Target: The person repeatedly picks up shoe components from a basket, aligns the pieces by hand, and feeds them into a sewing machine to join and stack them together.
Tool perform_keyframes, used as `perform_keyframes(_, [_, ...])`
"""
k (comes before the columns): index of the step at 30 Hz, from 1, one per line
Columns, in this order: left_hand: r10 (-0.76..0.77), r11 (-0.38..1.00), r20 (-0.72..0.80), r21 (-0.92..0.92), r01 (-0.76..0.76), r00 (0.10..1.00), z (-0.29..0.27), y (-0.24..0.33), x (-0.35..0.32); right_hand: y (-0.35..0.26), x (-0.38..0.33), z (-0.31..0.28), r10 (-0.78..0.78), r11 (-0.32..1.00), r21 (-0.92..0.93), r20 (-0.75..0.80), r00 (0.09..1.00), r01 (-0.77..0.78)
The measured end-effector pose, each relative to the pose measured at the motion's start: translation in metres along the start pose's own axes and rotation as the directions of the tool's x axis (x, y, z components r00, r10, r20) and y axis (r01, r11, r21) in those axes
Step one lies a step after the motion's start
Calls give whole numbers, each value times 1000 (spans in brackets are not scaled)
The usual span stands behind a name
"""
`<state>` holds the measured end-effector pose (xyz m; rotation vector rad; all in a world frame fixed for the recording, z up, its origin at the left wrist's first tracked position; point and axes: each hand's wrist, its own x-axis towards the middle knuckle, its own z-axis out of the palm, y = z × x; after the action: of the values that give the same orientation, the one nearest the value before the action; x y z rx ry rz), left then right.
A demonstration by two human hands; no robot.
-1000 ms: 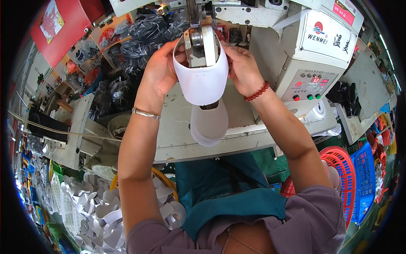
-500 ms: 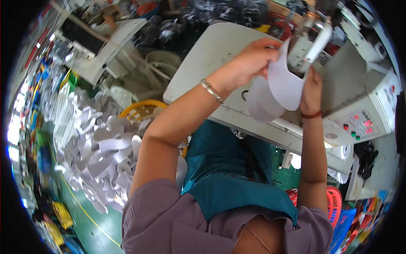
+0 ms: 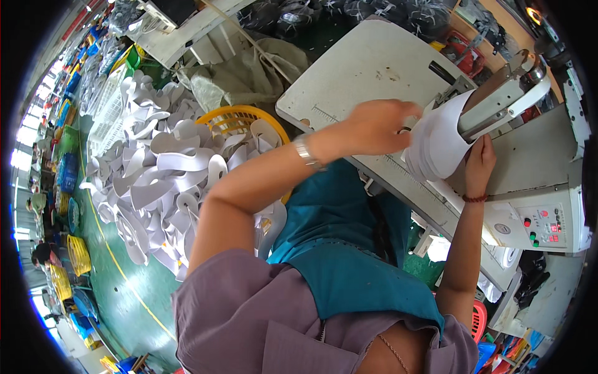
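White band loop (image 3: pixel 436 146) hangs on machine arm (image 3: pixel 498 103), far right. Left hand (image 3: pixel 377 128) pinches its left edge; right hand (image 3: pixel 479 163) grips under it. Looks light, floppy, thin; best held by edges w/ both hands.

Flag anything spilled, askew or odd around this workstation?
One thing: the yellow basket left of the machine table is overfilled, and white looped bands have spread from it across the green floor. Both hands, left hand and right hand, grip the white band on the machine arm.
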<state>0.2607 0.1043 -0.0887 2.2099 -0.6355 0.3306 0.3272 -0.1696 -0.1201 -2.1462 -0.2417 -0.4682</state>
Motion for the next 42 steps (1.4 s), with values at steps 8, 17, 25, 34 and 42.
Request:
perform_keyframes(8, [-421,263,-401,804,533,813,-132,-74,-201,-5,-63,9,46,971,236,-43,998,-34])
perform_keyframes(17, [-382,-73,-875,348,935,297,-189,-94,-310,-7,-86,11,-9,919,391,-89,996,43])
perform_keyframes(25, [-215,404,-529,717,568,821,-113,-48,-233,-11,-106,5,-24,913,404,-74,997,52])
perform_keyframes(34, [-131,634,-140,749,192,981,-57,18,-165,-53,-128,16,-380,916,157,35,924,370])
perform_keyframes(42, [-122,707,43,705,56,992,-12,40,-195,-130,-117,86,-499,849,457,526,688,267])
